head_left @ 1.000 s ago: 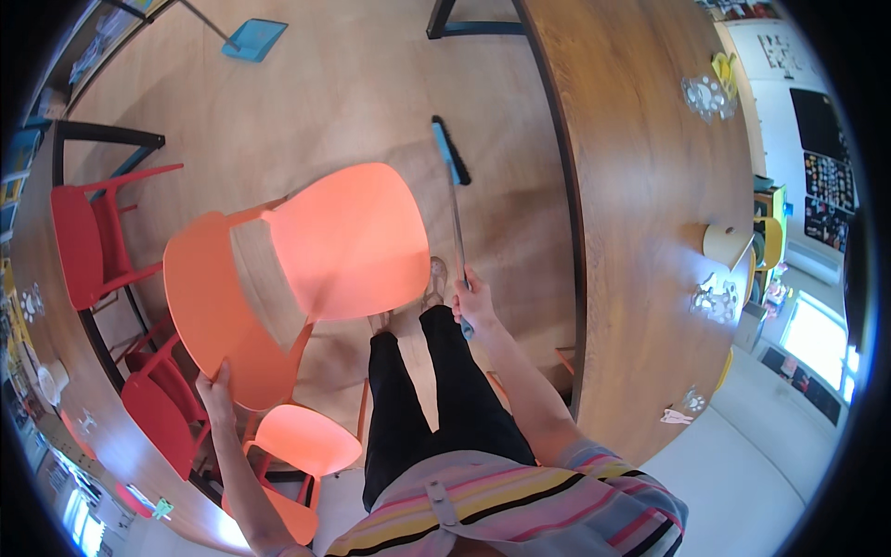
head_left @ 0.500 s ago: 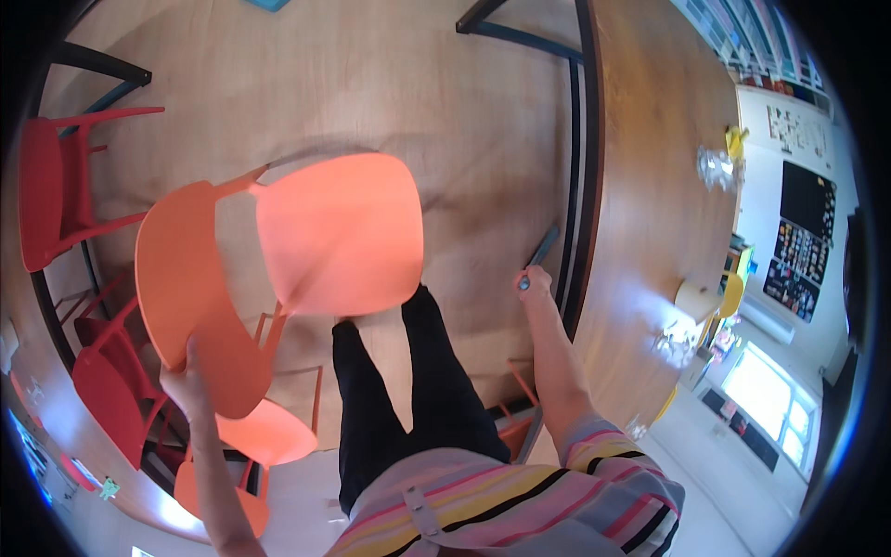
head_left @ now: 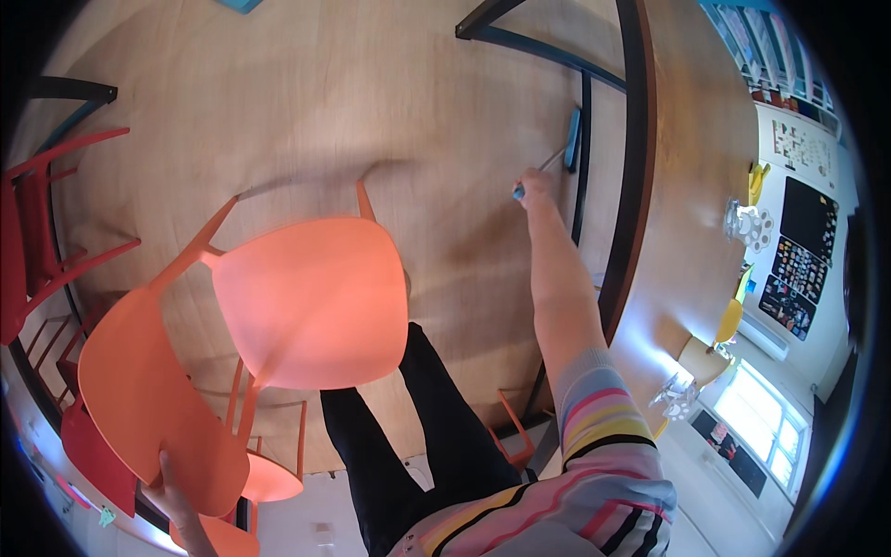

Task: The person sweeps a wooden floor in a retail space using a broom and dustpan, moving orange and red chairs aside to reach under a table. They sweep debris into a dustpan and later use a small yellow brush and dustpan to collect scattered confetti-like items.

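Observation:
My left hand (head_left: 172, 501) grips the edge of the backrest of an orange chair (head_left: 311, 302). The chair's seat lies in front of my legs, with one leg showing beyond it on the wooden floor. My right hand (head_left: 533, 189), arm stretched forward, is closed round the grip of a long-handled floor-cleaning tool (head_left: 573, 141). Its thin rod runs from the hand to a narrow blue head beside the dark table frame. Whether that head is a broom's or a mop's, I cannot tell.
On the right stands a long wooden table (head_left: 691, 213) with a dark metal frame and glass pieces on top. Red chairs (head_left: 32, 232) line the left side. Another orange chair (head_left: 272, 478) is behind the held one. A blue object (head_left: 239, 5) lies at the far edge.
My right hand has pushed forward, carrying the tool's blue head farther out along the table frame. The orange chair has shifted nearer and leftward in view, my left hand still on its backrest.

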{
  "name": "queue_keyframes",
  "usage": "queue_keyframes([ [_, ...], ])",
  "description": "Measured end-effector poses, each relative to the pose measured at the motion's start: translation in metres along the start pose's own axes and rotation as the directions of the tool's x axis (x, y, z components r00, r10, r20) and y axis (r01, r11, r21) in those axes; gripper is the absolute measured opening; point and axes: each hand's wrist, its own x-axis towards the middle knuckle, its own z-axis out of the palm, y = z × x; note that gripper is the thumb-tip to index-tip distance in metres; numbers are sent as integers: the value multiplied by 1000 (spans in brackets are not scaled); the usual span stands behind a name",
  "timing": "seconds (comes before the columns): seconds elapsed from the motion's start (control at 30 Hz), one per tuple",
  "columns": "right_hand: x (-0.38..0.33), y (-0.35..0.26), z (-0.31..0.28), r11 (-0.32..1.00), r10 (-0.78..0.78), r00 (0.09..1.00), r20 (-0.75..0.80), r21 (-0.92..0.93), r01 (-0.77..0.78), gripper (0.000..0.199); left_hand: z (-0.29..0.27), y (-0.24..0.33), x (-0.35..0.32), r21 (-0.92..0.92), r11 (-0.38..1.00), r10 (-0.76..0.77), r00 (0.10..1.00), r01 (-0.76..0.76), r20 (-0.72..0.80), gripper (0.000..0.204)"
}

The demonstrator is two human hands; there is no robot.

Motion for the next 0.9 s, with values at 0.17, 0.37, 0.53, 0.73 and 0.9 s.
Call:
queue_keyframes([
  [0.17,-10,-15,11,939,-268,880,393,-100,330,9,2,6,-6,-81,997,13,999,-16,-34,27],
  [0.37,-170,63,61,767,-222,953,207,-566,301,46,-9,-13,-1,-19,999,35,999,-34,37,25],
  [0.53,-309,71,50,815,-126,919,373,-490,310,52,4,5,-3,-89,995,37,999,-34,32,23],
  [0.73,-361,69,-27,996,-41,908,416,-57,71,51,6,17,-6,-25,997,77,996,-76,45,27],
  [0.9,-284,73,-50,984,-132,988,74,132,121,28,2,13,-3,4,998,68,997,-68,45,27],
])
